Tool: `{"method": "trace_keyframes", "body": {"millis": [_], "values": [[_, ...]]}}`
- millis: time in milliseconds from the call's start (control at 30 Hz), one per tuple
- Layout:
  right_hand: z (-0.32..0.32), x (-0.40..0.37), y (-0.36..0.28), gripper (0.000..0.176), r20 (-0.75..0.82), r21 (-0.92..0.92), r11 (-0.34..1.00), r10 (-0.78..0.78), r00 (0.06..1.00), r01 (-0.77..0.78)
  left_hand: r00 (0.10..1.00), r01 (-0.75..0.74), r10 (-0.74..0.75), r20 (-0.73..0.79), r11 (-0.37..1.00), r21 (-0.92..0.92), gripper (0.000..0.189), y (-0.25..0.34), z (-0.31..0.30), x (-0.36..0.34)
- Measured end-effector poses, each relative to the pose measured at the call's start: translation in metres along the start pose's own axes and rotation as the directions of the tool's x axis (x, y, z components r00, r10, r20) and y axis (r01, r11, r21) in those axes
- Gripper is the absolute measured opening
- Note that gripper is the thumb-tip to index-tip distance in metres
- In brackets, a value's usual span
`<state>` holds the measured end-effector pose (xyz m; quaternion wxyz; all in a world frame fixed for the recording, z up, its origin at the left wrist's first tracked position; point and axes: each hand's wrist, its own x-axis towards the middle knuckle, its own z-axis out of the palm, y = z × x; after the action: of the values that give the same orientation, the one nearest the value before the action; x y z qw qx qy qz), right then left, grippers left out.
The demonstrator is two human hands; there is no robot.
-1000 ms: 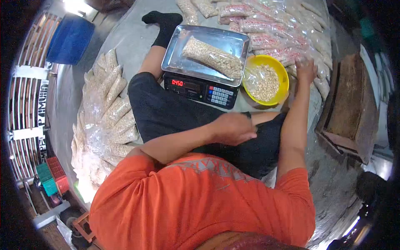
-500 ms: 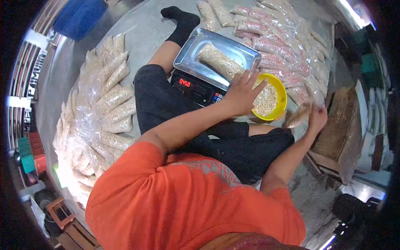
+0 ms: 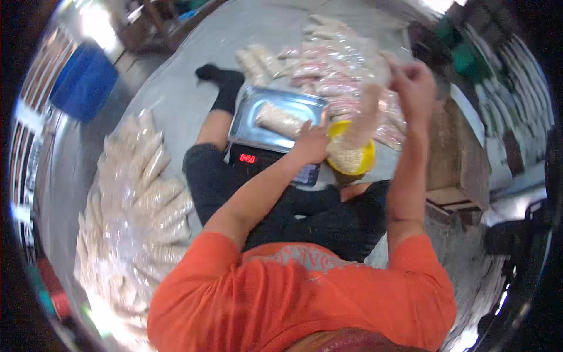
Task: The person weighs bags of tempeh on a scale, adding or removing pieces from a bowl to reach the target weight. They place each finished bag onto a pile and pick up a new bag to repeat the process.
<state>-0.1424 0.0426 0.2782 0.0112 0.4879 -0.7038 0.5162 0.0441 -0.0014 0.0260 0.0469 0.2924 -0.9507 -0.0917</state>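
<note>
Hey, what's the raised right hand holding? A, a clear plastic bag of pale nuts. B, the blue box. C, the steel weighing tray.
A: the right hand, held high, pinches the top of a clear plastic bag of pale nuts that hangs above the round yellow plastic bowl.

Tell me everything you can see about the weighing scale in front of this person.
The scale is a dark, boxy digital one, sitting low in front of the person. A shiny rectangular metal tray with a raised rim lies on top, carrying one clear bag of pale nuts laid flat. Its front display glows with red digits, blurred here. The left hand is over the front corner nearest a yellow bowl.
</note>
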Motion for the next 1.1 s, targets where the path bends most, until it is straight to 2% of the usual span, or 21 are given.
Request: {"method": "trace_keyframes", "body": {"millis": [33, 67, 167, 233, 300, 367, 433, 500, 567, 633, 667, 700, 733, 767, 800, 833, 867, 933, 1033, 1067, 1100], "values": [[0.018, 0.007, -0.008, 0.036, 0.031, 0.182, 0.983, -0.023, 0.999, 0.017, 0.977, -0.073, 0.059, -0.205, 0.996, -0.06, 0.035, -0.007, 0.018, -0.001], [0.026, 0.008, -0.03, 0.036, 0.068, 0.157, 0.986, -0.071, 0.995, 0.06, 0.914, -0.152, 0.096, -0.395, 0.982, -0.114, 0.026, -0.015, 0.04, -0.004], [0.077, 0.016, -0.043, 0.034, 0.204, 0.463, 0.886, -0.066, 0.977, -0.037, 0.93, -0.24, 0.205, -0.305, 0.967, -0.081, 0.017, -0.019, 0.021, -0.023], [0.099, 0.009, -0.039, 0.03, 0.353, 0.578, 0.795, -0.041, 0.935, -0.183, 0.886, -0.206, -0.003, -0.463, 0.893, -0.399, 0.014, -0.027, 0.0, -0.056], [0.126, -0.008, 0.005, 0.023, 0.427, 0.546, 0.787, 0.034, 0.903, -0.288, 0.713, -0.113, -0.202, -0.671, 0.912, -0.395, 0.009, -0.039, -0.018, -0.097], [0.129, -0.044, 0.049, 0.015, 0.557, 0.478, 0.851, -0.102, 0.825, -0.217, 0.595, -0.279, -0.435, -0.676, 0.677, -0.681, 0.021, -0.069, -0.044, -0.123], [0.149, -0.083, 0.125, 0.009, 0.685, 0.325, 0.91, -0.038, 0.728, -0.259, 0.547, -0.201, -0.556, -0.625, 0.638, -0.743, 0.025, -0.097, -0.096, -0.154], [0.175, -0.121, 0.215, 0.011, 0.652, 0.281, 0.938, -0.031, 0.757, -0.204, 0.396, -0.339, -0.376, -0.838, 0.788, -0.514, 0.028, -0.12, -0.146, -0.172], [0.155, -0.13, 0.22, 0.007, 0.69, 0.185, 0.956, 0.038, 0.723, -0.227, 0.37, -0.238, -0.491, -0.789, 0.77, -0.591, 0.033, -0.152, -0.175, -0.205], [0.137, -0.118, 0.221, 0.007, 0.724, 0.086, 0.964, 0.111, 0.68, -0.25, 0.346, -0.047, -0.26, -0.902, 0.955, -0.293, 0.028, -0.182, -0.198, -0.255], [0.125, -0.109, 0.217, 0.01, 0.706, 0.063, 0.977, 0.102, 0.701, -0.206, 0.258, 0.025, -0.438, -0.861, 0.894, -0.447, 0.028, -0.172, -0.21, -0.264], [0.114, -0.099, 0.215, 0.015, 0.689, 0.038, 0.986, 0.092, 0.719, -0.163, 0.269, 0.058, -0.43, -0.862, 0.9, -0.431, 0.029, -0.166, -0.23, -0.286], [0.107, -0.082, 0.218, 0.013, 0.686, 0.042, 0.994, 0.048, 0.726, -0.106, 0.226, 0.188, -0.444, -0.867, 0.893, -0.408, 0.028, -0.189, -0.227, -0.316], [0.103, -0.063, 0.225, 0.012, 0.686, 0.036, 0.986, 0.093, 0.722, -0.162, 0.243, 0.531, -0.398, -0.885, 0.818, -0.222, 0.026, -0.195, -0.232, -0.341], [0.103, -0.041, 0.235, 0.011, 0.688, 0.032, 0.976, 0.135, 0.713, -0.216, 0.278, 0.791, -0.355, -0.892, 0.612, 0.003, 0.024, -0.201, -0.235, -0.363], [0.108, -0.018, 0.247, 0.009, 0.663, -0.024, 0.98, 0.165, 0.73, -0.2, 0.062, 0.702, -0.514, -0.856, 0.632, -0.328, 0.024, -0.217, -0.225, -0.386], [0.12, 0.008, 0.26, 0.008, 0.639, -0.075, 0.98, 0.187, 0.746, -0.182, -0.05, 0.667, -0.583, -0.811, 0.585, -0.462, 0.026, -0.231, -0.212, -0.407], [0.154, 0.067, 0.295, 0.022, 0.638, -0.109, 0.977, 0.211, 0.741, -0.184, -0.168, 0.714, -0.714, -0.68, 0.387, -0.583, 0.031, -0.266, -0.169, -0.46], [0.223, 0.164, 0.327, 0.028, 0.661, -0.119, 0.972, 0.228, 0.715, -0.201, -0.39, 0.668, -0.862, -0.323, -0.024, -0.743, 0.04, -0.31, -0.083, -0.534], [0.253, 0.2, 0.346, 0.03, 0.644, -0.162, 0.97, 0.243, 0.726, -0.181, -0.433, 0.648, -0.856, -0.283, -0.078, -0.758, 0.042, -0.308, -0.068, -0.528], [0.285, 0.233, 0.374, 0.031, 0.567, -0.211, 0.973, 0.202, 0.798, -0.096, -0.403, 0.698, -0.851, -0.337, -0.048, -0.714, 0.045, -0.301, -0.066, -0.491]]}}
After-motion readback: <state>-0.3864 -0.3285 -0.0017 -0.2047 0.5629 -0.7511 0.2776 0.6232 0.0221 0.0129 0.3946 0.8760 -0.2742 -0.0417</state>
